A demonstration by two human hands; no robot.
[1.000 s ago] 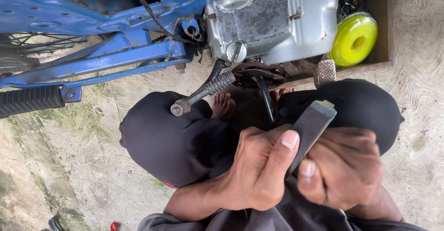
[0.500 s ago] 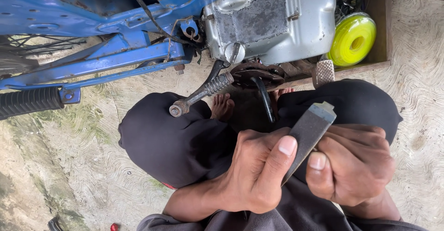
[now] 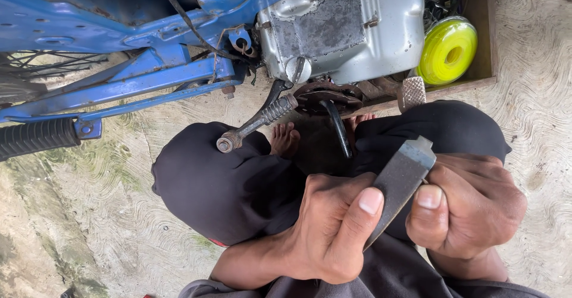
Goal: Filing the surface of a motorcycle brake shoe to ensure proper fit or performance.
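Gripping a flat, dull grey metal strip (image 3: 398, 182) with a squared-off end, both hands meet low in the view, above the person's lap. The left hand (image 3: 330, 232) is clenched around the strip's lower part, its thumb pressed flat along the rough, matte face. The right hand (image 3: 471, 205) closes on the strip from the other side, thumb tip set against its edge, so the bar runs slantwise up between the two hands and its free end pokes out above the right knuckles. Beneath the hands lie the person's bent knees in dark, soft fabric trousers (image 3: 226, 185), with bare toes (image 3: 286, 138) showing between them. Ahead of the knees stands a blue-painted steel motorcycle frame (image 3: 137, 80) carrying a silvery cast engine casing (image 3: 357, 30) with a scuffed, grimy patch. A ribbed black rubber footpeg (image 3: 36, 137) juts out at left, and a glossy yellow-green round spool (image 3: 447, 49) sits at right, on rough, swirled concrete floor (image 3: 89, 214).
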